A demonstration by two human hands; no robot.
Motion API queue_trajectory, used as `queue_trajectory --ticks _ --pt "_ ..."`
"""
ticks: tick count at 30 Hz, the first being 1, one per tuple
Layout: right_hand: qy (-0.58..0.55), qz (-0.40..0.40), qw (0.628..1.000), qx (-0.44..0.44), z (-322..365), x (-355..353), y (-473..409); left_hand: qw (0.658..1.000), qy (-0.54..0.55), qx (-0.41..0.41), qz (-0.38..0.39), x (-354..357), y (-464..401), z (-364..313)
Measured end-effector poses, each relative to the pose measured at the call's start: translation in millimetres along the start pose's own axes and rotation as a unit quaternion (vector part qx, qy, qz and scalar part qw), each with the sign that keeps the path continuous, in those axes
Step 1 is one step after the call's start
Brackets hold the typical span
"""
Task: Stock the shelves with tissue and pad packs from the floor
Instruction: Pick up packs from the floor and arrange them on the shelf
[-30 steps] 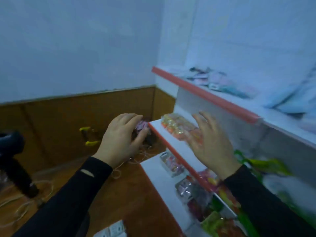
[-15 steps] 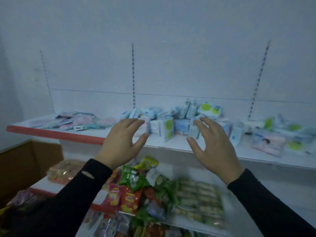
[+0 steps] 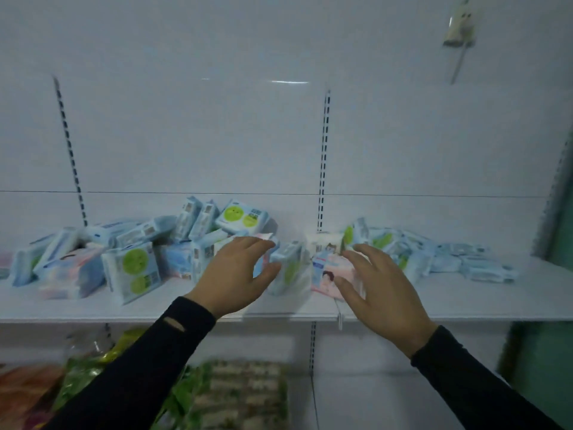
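Note:
A white shelf [image 3: 155,308] runs across the view at chest height. It carries a jumbled heap of pale blue tissue packs [image 3: 133,268] with green dots on the left and flatter blue packs [image 3: 449,262] on the right. A pink pad pack [image 3: 328,274] and an upright blue pack [image 3: 288,268] stand in the middle. My left hand [image 3: 238,271] hovers open just left of the blue pack. My right hand [image 3: 381,290] is open over the pink pack's right side, holding nothing that I can see.
Below the shelf lies a lower shelf with green and orange snack bags [image 3: 93,377] and a tray of packets [image 3: 242,395]. Slotted uprights [image 3: 322,156] run up the white back panel. A white plug fitting [image 3: 459,29] hangs on the wall at the top right.
The view has swung from the left corner and floor round to face the shelf. Both hands have moved forward and up to the packs in the middle of the shelf.

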State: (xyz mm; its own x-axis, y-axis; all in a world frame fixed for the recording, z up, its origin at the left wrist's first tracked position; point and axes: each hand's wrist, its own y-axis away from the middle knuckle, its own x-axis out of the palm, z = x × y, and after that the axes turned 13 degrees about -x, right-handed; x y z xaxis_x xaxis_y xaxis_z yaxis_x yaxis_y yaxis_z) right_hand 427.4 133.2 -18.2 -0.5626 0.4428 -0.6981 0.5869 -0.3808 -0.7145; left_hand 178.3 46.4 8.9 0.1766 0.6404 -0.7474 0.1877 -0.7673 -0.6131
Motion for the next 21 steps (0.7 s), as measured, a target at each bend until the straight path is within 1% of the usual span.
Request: queue_trajectory --ticks 5,10,14,16,19,21 --pt "-0.005 0.028 1.0 0.012 -53 12 -15 0.999 -0.015 -0.013 0.026 38 -50 -11" --pt "-0.017 0.054 0.998 0.012 -79 31 -47 0.998 -0.035 -0.015 0.056 65 -93 -1" --pt "-0.012 0.08 0.997 0.015 -95 40 -61 0.991 -0.061 0.008 0.119 80 -123 -1" --pt "-0.005 0.103 0.995 0.016 -104 39 -66 0.987 -0.055 0.029 0.147 88 -137 -8" --pt "-0.005 0.132 0.991 0.006 -107 38 -72 0.97 -0.037 0.07 0.231 100 -146 -26" --pt "-0.01 0.148 0.989 -0.009 -102 41 -71 0.959 -0.045 0.1 0.26 109 -149 -34"
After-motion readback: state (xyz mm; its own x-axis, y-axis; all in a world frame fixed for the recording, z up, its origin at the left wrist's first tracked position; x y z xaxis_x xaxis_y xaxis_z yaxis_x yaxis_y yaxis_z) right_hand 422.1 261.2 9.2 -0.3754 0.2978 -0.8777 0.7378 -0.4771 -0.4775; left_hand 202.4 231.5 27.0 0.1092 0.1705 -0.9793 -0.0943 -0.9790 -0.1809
